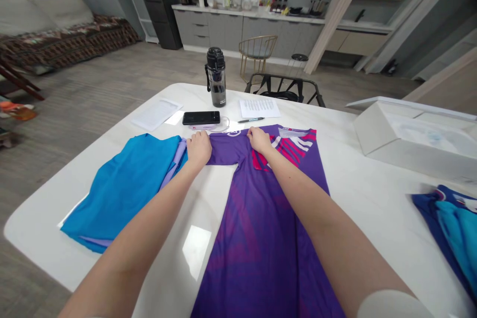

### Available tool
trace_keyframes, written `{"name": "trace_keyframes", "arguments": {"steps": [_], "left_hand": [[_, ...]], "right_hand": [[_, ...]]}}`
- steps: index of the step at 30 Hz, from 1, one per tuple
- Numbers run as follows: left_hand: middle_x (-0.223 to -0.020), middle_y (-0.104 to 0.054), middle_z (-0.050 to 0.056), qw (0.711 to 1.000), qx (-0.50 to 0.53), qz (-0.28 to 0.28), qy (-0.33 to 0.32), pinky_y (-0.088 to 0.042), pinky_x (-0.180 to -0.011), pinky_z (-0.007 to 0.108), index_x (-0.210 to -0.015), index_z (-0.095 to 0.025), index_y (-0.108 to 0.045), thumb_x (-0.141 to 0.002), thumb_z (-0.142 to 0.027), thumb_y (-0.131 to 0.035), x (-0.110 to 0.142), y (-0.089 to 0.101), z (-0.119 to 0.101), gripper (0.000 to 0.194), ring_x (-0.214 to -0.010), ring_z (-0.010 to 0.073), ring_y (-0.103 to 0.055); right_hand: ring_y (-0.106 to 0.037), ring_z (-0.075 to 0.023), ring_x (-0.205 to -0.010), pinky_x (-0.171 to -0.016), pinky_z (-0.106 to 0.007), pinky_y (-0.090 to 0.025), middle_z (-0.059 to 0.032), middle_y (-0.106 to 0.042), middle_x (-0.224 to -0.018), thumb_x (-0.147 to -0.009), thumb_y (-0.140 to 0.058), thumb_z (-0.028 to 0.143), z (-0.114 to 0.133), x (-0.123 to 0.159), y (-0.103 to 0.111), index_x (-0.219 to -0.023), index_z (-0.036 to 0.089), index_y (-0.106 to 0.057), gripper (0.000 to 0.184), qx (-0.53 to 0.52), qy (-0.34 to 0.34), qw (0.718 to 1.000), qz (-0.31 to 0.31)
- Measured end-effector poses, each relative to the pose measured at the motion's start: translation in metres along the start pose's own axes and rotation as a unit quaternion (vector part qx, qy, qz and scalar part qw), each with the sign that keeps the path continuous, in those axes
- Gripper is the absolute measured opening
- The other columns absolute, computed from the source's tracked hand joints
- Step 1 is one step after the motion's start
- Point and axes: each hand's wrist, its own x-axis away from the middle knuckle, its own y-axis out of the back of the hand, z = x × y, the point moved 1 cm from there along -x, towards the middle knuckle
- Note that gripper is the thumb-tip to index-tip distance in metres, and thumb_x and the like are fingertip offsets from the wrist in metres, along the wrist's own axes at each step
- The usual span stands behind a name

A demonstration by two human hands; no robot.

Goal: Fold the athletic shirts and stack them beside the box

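A purple sports jersey (261,223) with red and white trim near its collar lies spread on the white table, collar at the far end. My left hand (199,148) is closed on the end of its left-hand sleeve. Near the collar, where that sleeve meets the body, my right hand (260,140) pinches the fabric. The sleeve stretches flat between both hands. The jersey's other sleeve is folded in or hidden behind my right forearm. Just left of my left hand rests a folded blue garment (130,184) with lilac parts.
Beyond the jersey are a black phone (201,118), a pen (251,120), a printed sheet (260,108) and a tall dark water bottle (216,79). An open white box (410,139) stands at right, with navy and turquoise clothing (452,228) nearer me. A black chair (285,88) touches the far side.
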Motion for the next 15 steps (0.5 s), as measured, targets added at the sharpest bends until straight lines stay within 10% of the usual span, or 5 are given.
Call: {"name": "trace_keyframes", "arguments": {"steps": [7, 11, 15], "left_hand": [[-0.100, -0.070, 0.009, 0.949, 0.288, -0.103, -0.073, -0.047, -0.086, 0.035, -0.109, -0.022, -0.056, -0.103, -0.026, -0.041, -0.004, 0.061, -0.045, 0.017, -0.096, 0.0254, -0.067], [-0.098, -0.071, 0.005, 0.902, 0.384, -0.115, -0.159, -0.048, -0.087, 0.031, -0.104, -0.023, -0.059, -0.100, -0.022, -0.048, -0.010, 0.093, -0.121, 0.012, -0.091, 0.0206, -0.067], [-0.095, -0.073, 0.004, 0.879, 0.432, -0.017, -0.201, -0.050, -0.087, 0.032, -0.116, -0.023, -0.059, -0.099, -0.023, -0.050, 0.006, 0.083, -0.212, 0.018, -0.090, 0.0204, -0.069]], "right_hand": [[-0.061, -0.0239, -0.097, -0.087, -0.036, -0.046, -0.0090, -0.068, -0.107, -0.100, -0.048, 0.026, -0.018, -0.005, 0.004, -0.103, 0.021, -0.063, 0.016, -0.109, 0.044, 0.992, -0.045], [-0.059, -0.0193, -0.085, -0.082, -0.029, -0.045, -0.0053, -0.068, -0.093, -0.096, -0.052, 0.023, -0.046, -0.001, 0.022, -0.098, 0.018, -0.065, 0.014, -0.172, 0.065, 0.979, -0.082], [-0.062, -0.0173, -0.085, -0.080, -0.026, -0.045, -0.0044, -0.072, -0.092, -0.093, -0.054, 0.022, -0.108, 0.023, 0.060, -0.096, 0.016, -0.070, 0.017, -0.201, -0.011, 0.972, -0.121]]}}
